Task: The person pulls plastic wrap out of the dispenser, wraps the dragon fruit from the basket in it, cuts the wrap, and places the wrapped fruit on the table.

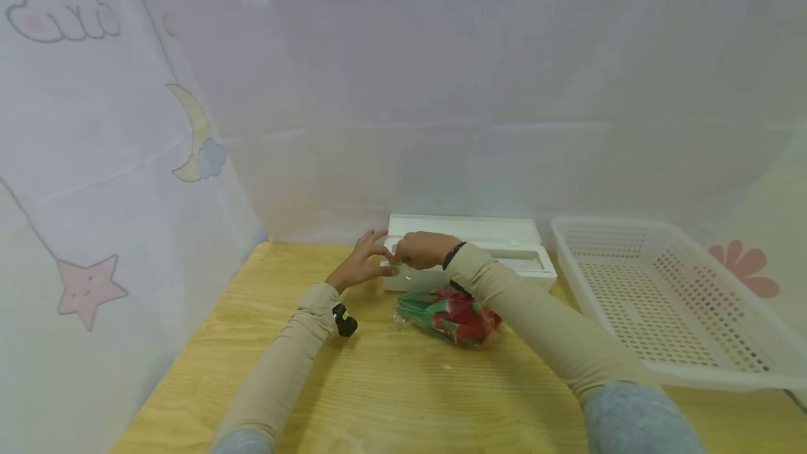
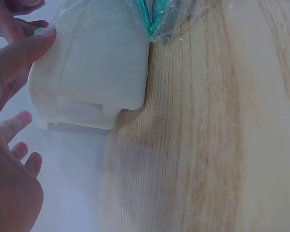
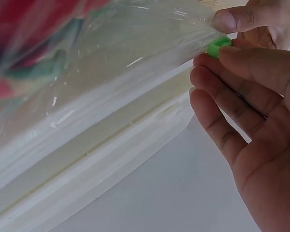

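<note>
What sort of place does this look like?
Probably an indoor work corner: a wood-grain table, a white plastic basket on it, and pale wall covering printed with a cartoon moon and star.

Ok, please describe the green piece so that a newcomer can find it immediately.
On the wooden table, find the white box, then the right hand near its left end. That hand pinches the green piece at the edge of a clear bag. It is small and bright, unlike the darker green part inside the bag.
</note>
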The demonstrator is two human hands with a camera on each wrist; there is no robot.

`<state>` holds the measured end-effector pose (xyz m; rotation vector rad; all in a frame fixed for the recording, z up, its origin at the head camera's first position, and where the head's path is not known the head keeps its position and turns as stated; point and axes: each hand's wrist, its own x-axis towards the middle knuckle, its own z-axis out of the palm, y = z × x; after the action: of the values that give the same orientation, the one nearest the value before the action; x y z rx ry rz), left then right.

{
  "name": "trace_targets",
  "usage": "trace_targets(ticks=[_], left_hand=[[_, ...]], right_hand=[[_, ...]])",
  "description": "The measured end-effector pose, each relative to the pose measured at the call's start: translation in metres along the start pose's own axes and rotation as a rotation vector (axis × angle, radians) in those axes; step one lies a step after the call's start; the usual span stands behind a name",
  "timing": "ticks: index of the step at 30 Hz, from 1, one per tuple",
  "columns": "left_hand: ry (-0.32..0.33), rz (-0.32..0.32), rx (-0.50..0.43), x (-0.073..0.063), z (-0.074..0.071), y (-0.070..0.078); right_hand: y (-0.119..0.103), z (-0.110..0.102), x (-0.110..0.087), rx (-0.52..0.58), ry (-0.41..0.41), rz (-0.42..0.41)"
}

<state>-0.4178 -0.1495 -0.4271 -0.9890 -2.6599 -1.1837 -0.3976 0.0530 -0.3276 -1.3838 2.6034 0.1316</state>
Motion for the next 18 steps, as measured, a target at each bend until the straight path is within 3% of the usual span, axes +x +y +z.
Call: trace_targets(ticks=[6, 15, 18], left_hand=[[-0.009, 0.005, -0.006, 0.0, 0.0, -0.004], [0.009, 0.005, 0.026, -0.004, -0.007, -0.011], [0.009, 0.008, 0.031, -0.005, -0.007, -0.013]], right_hand=[[0.011, 0.009, 0.001, 0.009, -0.018, 0.036], [0.019, 0.011, -0.007, 0.043, -0.006, -0.006], [0.023, 0.014, -0.009, 0.053, 0.035, -0.02]])
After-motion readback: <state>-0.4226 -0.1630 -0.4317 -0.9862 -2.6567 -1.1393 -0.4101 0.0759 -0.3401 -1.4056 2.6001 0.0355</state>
